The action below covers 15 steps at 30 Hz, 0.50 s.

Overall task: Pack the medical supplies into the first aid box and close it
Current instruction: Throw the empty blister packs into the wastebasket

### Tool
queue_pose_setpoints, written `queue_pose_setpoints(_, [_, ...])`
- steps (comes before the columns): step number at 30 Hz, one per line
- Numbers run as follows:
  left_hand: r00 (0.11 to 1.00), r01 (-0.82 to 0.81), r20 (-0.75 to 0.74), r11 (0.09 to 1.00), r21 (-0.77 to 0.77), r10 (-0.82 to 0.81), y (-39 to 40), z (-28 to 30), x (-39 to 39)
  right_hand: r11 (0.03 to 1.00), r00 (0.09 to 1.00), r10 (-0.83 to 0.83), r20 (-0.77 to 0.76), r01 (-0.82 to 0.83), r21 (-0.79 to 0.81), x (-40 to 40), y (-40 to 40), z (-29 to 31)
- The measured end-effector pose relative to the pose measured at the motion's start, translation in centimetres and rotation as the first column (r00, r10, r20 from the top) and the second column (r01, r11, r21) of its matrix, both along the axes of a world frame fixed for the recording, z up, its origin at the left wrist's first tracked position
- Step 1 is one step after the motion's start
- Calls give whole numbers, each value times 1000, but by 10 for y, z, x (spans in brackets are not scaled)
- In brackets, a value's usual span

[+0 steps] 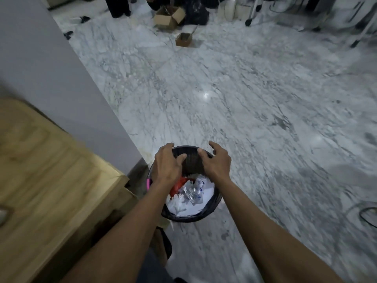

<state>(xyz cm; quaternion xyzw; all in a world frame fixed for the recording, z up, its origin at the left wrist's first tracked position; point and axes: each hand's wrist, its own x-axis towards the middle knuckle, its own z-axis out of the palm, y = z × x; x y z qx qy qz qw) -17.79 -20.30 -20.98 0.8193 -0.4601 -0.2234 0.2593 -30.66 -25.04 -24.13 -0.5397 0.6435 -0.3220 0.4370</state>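
Observation:
No first aid box or medical supplies on a surface are in view. A black waste bin [212, 203] stands on the floor below me, holding white paper, clear plastic wrappers [193, 190] and something red [179, 185]. My left hand [166, 164] grips the bin's far rim, fingers over the outside and thumb inside. My right hand [217, 163] is over the far rim beside it, fingers spread and loosely bent, thumb toward the inner wall. Whether it touches the rim is unclear.
A wooden cabinet [51, 180] stands close on the left, next to a grey wall [61, 84]. Marble floor [244, 99] stretches ahead. Cardboard boxes [169, 16], a black bag and chair legs lie at the far end. A cable [367, 217] lies at the right.

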Motion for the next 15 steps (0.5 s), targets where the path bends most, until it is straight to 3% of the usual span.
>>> queue_pose_setpoints(6, [999,26,-21,979,-201,-31,17,75,-9,990,992,5,126,13,-138,-4,19,90])
queue_pose_setpoints(15, [996,30,88,887,-461,13,83,189,6,955,948,95,303,-1,-296,2,83,211])
